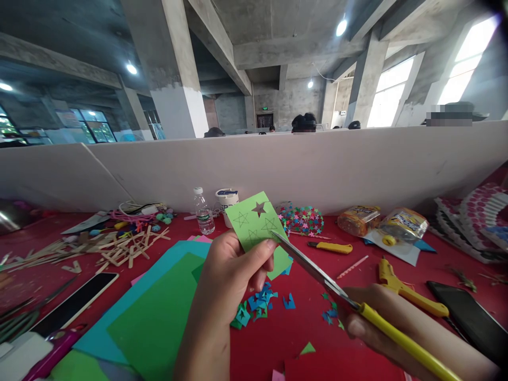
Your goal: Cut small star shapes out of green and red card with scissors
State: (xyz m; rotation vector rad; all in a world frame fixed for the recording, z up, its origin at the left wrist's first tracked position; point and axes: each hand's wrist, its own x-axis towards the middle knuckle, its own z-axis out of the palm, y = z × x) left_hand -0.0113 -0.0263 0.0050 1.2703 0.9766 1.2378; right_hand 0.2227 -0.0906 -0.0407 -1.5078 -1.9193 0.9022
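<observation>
My left hand [240, 264] pinches a light green piece of paper [254, 214] between thumb and fingers, held up above the table. Pencilled stars mark the paper, and one star-shaped hole is cut through near its top. In my right hand [369, 312] is a pair of scissors [321, 275] with long metal blades and yellow handles, seen nearly edge-on. Their tip meets the paper beside a drawn star, close to my left thumb. Below lie blue and green paper scraps [262, 299] and a few small cut stars [330, 312].
Left lie green and blue sheets [154, 307], a phone [75, 304] and wooden sticks [135, 246]. Behind stand a water bottle [203, 214] and a white tub [227, 198]. Right are a yellow cutter [331, 247], a glue gun [408, 288] and another phone [468, 317]. A white partition [278, 164] borders the table.
</observation>
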